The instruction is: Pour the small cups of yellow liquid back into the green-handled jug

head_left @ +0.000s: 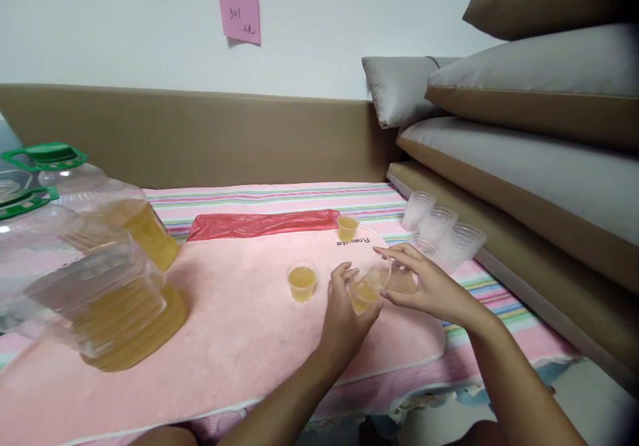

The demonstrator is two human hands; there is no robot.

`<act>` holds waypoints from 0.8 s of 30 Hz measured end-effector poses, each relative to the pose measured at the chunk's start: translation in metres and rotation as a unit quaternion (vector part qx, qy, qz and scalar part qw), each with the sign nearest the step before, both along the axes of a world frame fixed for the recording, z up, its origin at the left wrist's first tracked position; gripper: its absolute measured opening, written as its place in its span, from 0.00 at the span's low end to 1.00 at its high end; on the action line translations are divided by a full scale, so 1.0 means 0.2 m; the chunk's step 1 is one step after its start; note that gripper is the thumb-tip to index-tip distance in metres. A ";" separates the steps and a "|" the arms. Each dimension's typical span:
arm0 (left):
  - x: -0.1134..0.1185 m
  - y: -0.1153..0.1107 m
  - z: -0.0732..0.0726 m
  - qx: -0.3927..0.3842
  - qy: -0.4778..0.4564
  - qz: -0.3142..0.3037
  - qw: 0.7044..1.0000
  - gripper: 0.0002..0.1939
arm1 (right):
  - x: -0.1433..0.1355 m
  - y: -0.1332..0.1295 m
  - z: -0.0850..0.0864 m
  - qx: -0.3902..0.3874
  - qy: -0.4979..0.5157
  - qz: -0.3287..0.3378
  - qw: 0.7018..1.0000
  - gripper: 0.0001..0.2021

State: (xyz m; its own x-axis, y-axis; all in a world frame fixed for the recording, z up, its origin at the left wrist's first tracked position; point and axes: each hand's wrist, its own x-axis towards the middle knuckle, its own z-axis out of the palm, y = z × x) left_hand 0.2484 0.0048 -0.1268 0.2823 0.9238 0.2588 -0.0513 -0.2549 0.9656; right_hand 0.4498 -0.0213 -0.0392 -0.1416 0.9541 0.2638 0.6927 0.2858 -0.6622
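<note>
On the pink mat (239,326), my left hand (349,306) wraps its fingers round a small clear cup of yellow liquid (364,293). Just to the right, my right hand (417,279) pinches a clear round lid (380,273), tilted over that cup's right side. A second filled cup (302,283) stands left of my hands, and a third one (347,227) stands farther back. Beyond my right hand are stacks of clear plastic cups (462,243), partly hidden by the hand.
Two large clear jugs of yellow liquid (124,319) with green handles stand at the left. A red plastic bag (264,223) lies along the mat's back edge. Stacked grey and brown cushions (529,140) fill the right side. A pink note (239,13) hangs on the wall.
</note>
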 end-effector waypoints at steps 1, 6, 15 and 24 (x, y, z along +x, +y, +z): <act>0.00 0.00 0.00 0.002 0.000 0.001 1.000 0.42 | 0.00 0.00 0.00 -0.002 -0.004 -0.002 1.000 0.35; 0.00 0.00 0.00 0.006 0.000 0.003 1.000 0.42 | 0.01 0.00 0.01 -0.019 -0.032 -0.002 0.999 0.36; 0.00 0.00 -0.01 0.009 -0.002 0.003 1.000 0.41 | -0.04 0.03 0.12 -0.043 -0.127 0.002 0.991 0.36; 0.01 0.00 -0.02 0.014 -0.015 0.000 1.000 0.42 | -0.09 0.07 0.22 -0.053 -0.221 0.041 0.973 0.18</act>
State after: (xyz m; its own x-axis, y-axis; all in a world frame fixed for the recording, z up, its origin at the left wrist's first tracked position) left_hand 0.2509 0.0046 -0.1299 0.2739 0.9160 0.2930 -0.0794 -0.2821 0.9561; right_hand 0.4323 -0.0081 0.0056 -0.2965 0.9531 0.0605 0.8940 0.2992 -0.3336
